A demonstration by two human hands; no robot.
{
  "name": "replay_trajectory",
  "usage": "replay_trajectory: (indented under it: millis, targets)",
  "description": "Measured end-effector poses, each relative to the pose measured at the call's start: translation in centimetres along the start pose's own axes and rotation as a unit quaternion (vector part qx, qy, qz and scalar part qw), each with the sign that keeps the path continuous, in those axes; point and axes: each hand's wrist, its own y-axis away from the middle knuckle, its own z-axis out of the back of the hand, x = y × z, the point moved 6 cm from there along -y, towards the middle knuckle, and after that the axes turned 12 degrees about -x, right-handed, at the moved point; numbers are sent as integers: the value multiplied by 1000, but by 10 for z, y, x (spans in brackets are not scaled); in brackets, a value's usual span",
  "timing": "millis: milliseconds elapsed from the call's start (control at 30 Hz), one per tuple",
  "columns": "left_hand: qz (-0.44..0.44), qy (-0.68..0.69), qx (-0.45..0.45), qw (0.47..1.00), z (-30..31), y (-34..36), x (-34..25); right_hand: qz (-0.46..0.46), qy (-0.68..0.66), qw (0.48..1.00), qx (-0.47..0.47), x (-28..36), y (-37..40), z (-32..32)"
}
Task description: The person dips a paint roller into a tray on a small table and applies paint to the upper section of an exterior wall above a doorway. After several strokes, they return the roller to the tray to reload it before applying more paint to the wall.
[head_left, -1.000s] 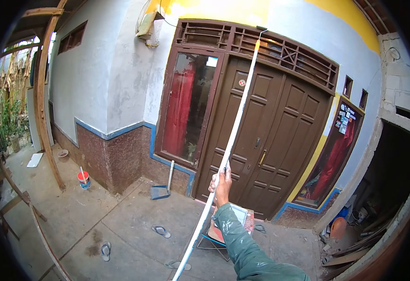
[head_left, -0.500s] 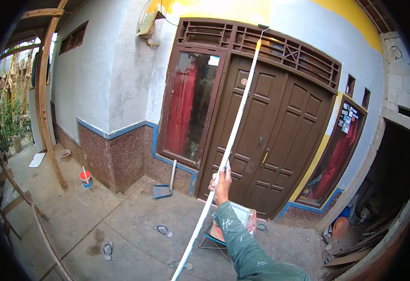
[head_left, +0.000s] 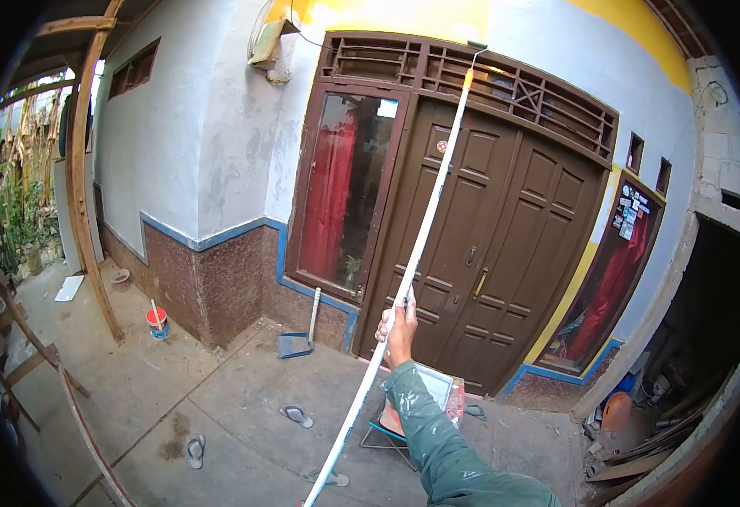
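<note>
My right hand (head_left: 398, 331), in a paint-specked green sleeve, is wrapped around the white pole of a long paint roller (head_left: 427, 224). The pole slants from the bottom edge up past the brown double door (head_left: 492, 220). At its far end, beyond an orange tip, the small roller head (head_left: 477, 44) overlaps the white wall (head_left: 539, 51) just over the transom grille (head_left: 518, 91). My left hand is out of view. Partly hidden behind my forearm, a paint tray (head_left: 434, 387) rests on a low folding stool (head_left: 378, 433).
A blue dustpan (head_left: 295, 343) with an upright handle stands by the wall. Flip-flops (head_left: 295, 415) lie on the concrete floor. Farther left are a red-and-blue bucket (head_left: 158, 322) and a wooden post (head_left: 82, 186). Planks (head_left: 640, 463) and clutter lie at the right.
Almost everything stays in place. The view shifts very slightly, and the roller head is a touch lower against the wall in the same grip.
</note>
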Motion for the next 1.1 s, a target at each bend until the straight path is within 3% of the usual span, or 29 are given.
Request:
replay_trajectory:
  millis: [267, 333, 467, 533, 667, 733, 867, 933, 1033, 1100]
  targets:
    - [0, -11, 20, 1000, 15, -5, -1, 2, -12, 1000, -1, 2, 1, -6]
    - [10, -6, -22, 1000, 16, 2, 4, 7, -12, 1000, 0, -4, 6, -4]
    - [-8, -21, -1, 1000, 6, -1, 13, 8, -11, 1000, 0, 0, 4, -11]
    - [-20, 12, -62, 998, 13, -10, 14, 13, -10, 1000, 0, 2, -3, -16]
    - [-24, -11, -60, 998, 13, -14, 21, 16, -12, 1000, -5, 1, -5, -17]
    - [8, -42, -15, 999, 1, -8, 32, 17, -11, 1000, -6, -4, -1, -15]
    - [4, -21, -52, 998, 5, -2, 35, -1, -18, 1000, 5, -10, 4, -16]
    - [-3, -17, 6, 1000, 7, -11, 32, -1, -16, 1000, 5, -9, 0, -19]
    - [-2, 3, -18, 1000, 23, -26, 20, 13, -28, 999, 20, 3, -15, -32]
    - [0, 9, -41, 999, 63, -42, -22, 20, -40, 999, 26, 16, -27, -41]
